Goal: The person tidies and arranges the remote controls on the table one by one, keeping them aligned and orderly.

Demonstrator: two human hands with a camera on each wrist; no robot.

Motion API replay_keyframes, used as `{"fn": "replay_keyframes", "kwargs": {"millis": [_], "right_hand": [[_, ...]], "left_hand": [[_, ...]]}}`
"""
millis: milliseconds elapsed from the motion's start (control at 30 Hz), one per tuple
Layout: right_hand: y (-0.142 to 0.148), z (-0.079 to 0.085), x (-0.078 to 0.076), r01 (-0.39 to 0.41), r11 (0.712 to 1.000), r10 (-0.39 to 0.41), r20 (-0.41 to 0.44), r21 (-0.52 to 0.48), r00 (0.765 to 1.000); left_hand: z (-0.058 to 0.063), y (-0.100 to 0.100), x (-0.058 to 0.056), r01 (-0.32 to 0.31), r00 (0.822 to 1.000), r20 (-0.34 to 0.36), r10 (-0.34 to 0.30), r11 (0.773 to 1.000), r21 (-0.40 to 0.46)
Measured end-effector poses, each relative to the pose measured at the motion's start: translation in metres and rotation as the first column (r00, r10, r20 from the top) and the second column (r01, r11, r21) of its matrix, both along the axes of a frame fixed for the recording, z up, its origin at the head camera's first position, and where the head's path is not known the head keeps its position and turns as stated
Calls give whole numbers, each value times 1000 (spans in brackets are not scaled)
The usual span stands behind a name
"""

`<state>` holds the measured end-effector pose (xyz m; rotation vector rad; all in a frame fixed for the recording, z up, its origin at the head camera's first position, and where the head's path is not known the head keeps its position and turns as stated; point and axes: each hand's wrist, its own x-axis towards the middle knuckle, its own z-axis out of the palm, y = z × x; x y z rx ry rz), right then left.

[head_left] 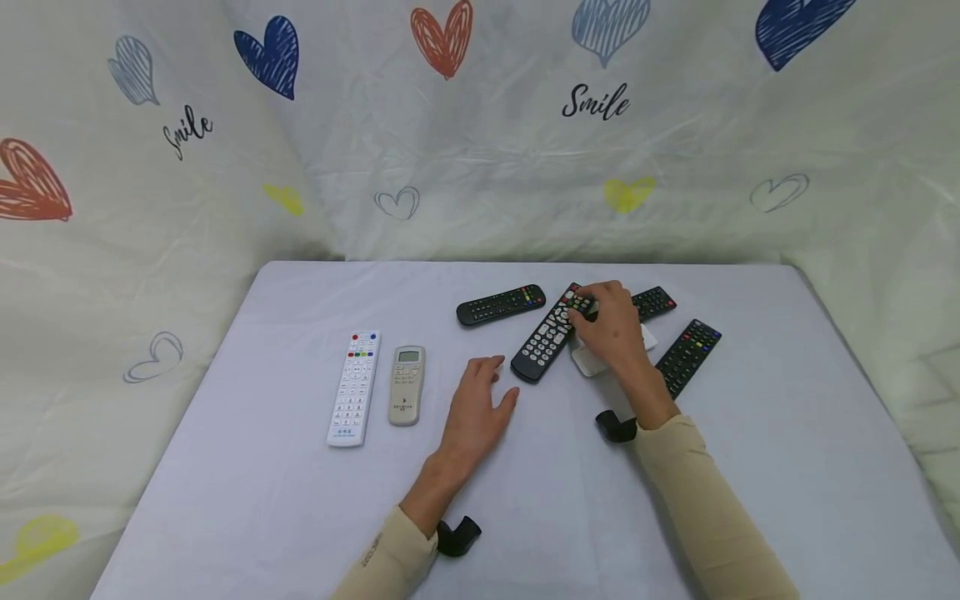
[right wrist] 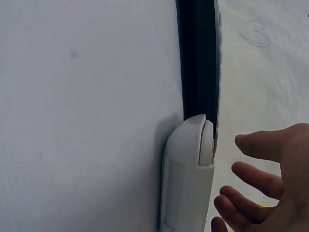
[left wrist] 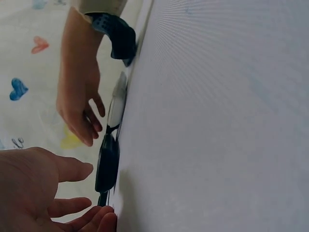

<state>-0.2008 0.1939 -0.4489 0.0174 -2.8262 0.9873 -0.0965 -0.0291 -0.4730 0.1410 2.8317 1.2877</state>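
My right hand (head_left: pixel 613 327) hovers over the upper end of a black remote control with large pale buttons (head_left: pixel 543 342). Its fingers are loosely bent, and in the right wrist view a gap separates them from the white remote (right wrist: pixel 186 188) and the dark remote (right wrist: pixel 199 58). That white remote (head_left: pixel 588 360) lies partly hidden beneath the right hand, beside another black remote (head_left: pixel 654 302). My left hand (head_left: pixel 474 410) is held just left of the large-button remote's lower end, fingers spread and holding nothing. The left wrist view shows the black remote (left wrist: pixel 107 164) beyond the left fingertips.
A black remote (head_left: pixel 500 306) lies at the back, and another (head_left: pixel 690 354) slants beside the right forearm. On the left are a long white remote (head_left: pixel 354 387) and a beige remote with a small display (head_left: pixel 407 392). All lie on a white-covered table (head_left: pixel 255 500), backed by a heart-printed curtain.
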Motion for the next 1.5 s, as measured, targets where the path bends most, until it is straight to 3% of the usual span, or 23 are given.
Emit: {"fn": "replay_keyframes", "kwargs": {"millis": [267,567,933,1500], "right_hand": [[6,2,-5,-22,999,21,48,25,999],[10,2,-9,-72,996,70,37,43,997],[12,-1,-14,-129,986,116,123,102,986],[9,-5,-11,-148,981,135,106,127,985]], "left_hand": [[1,7,-4,11,1000,9,-10,1000,-8],[3,10,-6,19,1000,-5,-19,1000,-16],[3,16,-9,32,999,-29,-32,999,6],[1,17,-12,13,1000,-27,-14,999,-49]]}}
